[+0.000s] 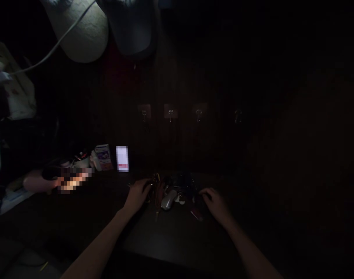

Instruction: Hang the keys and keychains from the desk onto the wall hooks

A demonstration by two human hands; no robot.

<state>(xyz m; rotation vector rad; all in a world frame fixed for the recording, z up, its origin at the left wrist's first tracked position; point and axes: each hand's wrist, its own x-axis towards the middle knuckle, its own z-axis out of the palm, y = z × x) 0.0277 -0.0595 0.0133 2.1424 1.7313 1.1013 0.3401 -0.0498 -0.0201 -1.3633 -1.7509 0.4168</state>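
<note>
In the dim light, my left hand (137, 195) rests at the left side of a heap on the table, fingers bent and apart from the thumb. Its fingertips touch or nearly touch yellow-and-dark cables (156, 178). Beside them lies a brownish looped cord (158, 195). A silvery computer mouse (168, 200) sits at the front of the heap, next to a small white piece (180, 200). Black cables (181, 181) are bunched behind it. My right hand (216, 202) is at the heap's right edge, fingers loosely bent. A small dark reddish object (196, 214) lies in front.
A lit phone screen (122, 159) stands at the back, beside a small printed box (104, 157). To the left is a pink rounded object (37, 181). Several hooks (171, 113) are on the dark wall; caps (83, 35) hang above. A white cable (54, 46) crosses the upper left.
</note>
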